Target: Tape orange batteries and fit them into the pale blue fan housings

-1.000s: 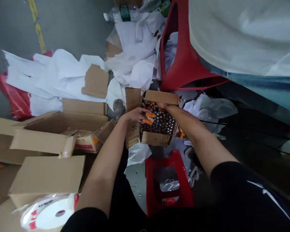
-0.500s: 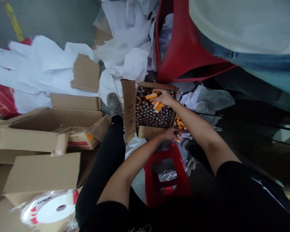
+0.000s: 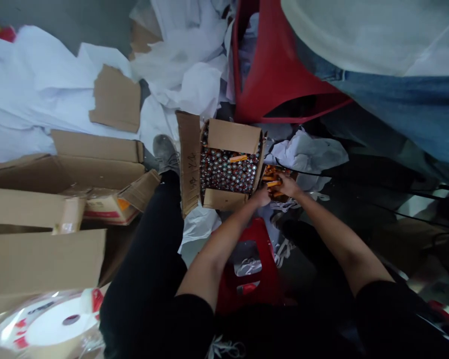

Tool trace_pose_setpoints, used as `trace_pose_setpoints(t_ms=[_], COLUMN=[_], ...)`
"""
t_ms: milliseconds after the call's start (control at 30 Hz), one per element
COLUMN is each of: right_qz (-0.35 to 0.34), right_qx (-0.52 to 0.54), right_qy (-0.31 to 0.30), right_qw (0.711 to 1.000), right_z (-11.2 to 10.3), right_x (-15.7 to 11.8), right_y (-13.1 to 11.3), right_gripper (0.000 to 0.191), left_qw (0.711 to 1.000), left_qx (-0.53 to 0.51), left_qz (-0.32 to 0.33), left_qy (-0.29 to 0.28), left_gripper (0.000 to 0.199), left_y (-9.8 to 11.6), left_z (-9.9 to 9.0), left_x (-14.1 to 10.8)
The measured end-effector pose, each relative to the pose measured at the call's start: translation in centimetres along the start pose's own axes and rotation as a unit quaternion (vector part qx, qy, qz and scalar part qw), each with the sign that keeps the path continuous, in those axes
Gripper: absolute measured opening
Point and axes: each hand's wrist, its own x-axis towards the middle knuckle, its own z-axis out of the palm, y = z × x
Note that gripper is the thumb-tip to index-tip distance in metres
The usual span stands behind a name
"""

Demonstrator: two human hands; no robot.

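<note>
An open cardboard box holds tightly packed round-ended cylinders. One orange piece lies on top of them. Just right of the box is a pile of orange pieces. My right hand is at this pile, its fingers closed round an orange piece. My left hand is beside the box's lower right corner, close to my right hand; its fingers are too small and dark to make out.
A red stool stands below my hands, a red chair above. Large open cartons lie left, with a plastic-wrapped white reel. A black cable runs rightward. A person in jeans is at upper right.
My right hand has moved from above the box down to the orange pile. An orange piece now lies on the cylinders, and the box's upper flap has folded inward. The whole view has shifted.
</note>
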Motion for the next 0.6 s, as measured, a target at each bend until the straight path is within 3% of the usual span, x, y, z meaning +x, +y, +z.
trace_pose_setpoints(t_ms=[67,133,233,300,367,433,600], right_qz=[-0.005,-0.015,-0.017,-0.007,0.003,0.007,-0.044], right_qx=[-0.008,0.011,0.091,0.154,0.206,0.243,0.307], right_qy=[0.005,0.012,0.009,0.004,0.013,0.041,0.098], right_qw=[1.000,1.000,0.996,0.988,0.979,0.969,0.945], right_z=[0.3,0.9,2.1,2.9,3.1,2.8,-0.5], right_x=[-0.2,0.0,2.3,4.7,6.6,7.3,6.9], right_y=[-1.9,-4.5,-9.2,-11.8,-13.5,-14.2,-14.3], right_gripper=[0.048,0.038,0.035,0.038,0.033,0.027,0.026], left_qw=[0.999,0.995,0.981,0.955,0.918,0.886,0.881], left_qx=[0.043,0.083,0.132,0.195,0.282,0.347,0.353], left_qz=[-0.022,-0.028,-0.014,0.027,0.076,0.107,0.122], left_qy=[0.011,0.042,0.145,0.220,0.270,0.289,0.289], left_gripper=[0.017,0.011,0.023,0.036,0.045,0.051,0.057], left_y=[-0.3,-0.2,0.6,1.2,1.5,1.3,-0.4], left_z=[-3.3,-7.8,-14.6,-17.2,-17.7,-16.8,-14.3], left_x=[-2.1,-3.9,-5.5,-5.9,-6.0,-5.9,-5.2])
